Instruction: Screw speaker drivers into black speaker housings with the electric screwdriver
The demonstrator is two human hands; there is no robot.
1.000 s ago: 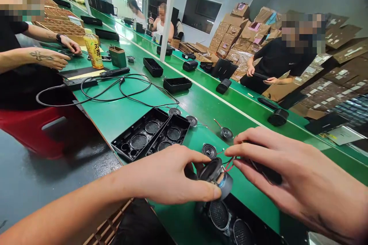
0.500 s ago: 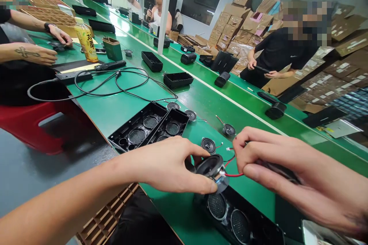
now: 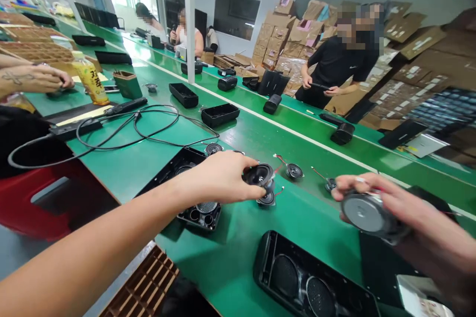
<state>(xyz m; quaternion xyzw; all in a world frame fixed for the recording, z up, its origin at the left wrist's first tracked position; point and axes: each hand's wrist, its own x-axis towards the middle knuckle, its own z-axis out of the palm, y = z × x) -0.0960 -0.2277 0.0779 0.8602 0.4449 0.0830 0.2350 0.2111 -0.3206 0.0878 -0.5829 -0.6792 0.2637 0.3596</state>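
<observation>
My left hand is closed on the rim of a small round speaker driver, thumb in front and fingers behind. Just under it, another driver lies on the green bench. Off to the right, my right hand, somewhat blurred, grips a driver with its grey magnet side facing me. Below both hands rests an open black speaker housing with two round mesh grilles. Further housings are partly hidden beneath my left forearm. Loose drivers with thin red leads lie beyond.
A power strip with a looped black cable lies left, near a yellow drink bottle. Empty black housings stand farther back. A wooden divider crate is at the bench's near edge. Co-workers sit and stand around the bench.
My left hand has moved forward and up with a driver, away from the near housing. My right hand has swung right and now shows a driver's magnet side. The view has shifted right.
</observation>
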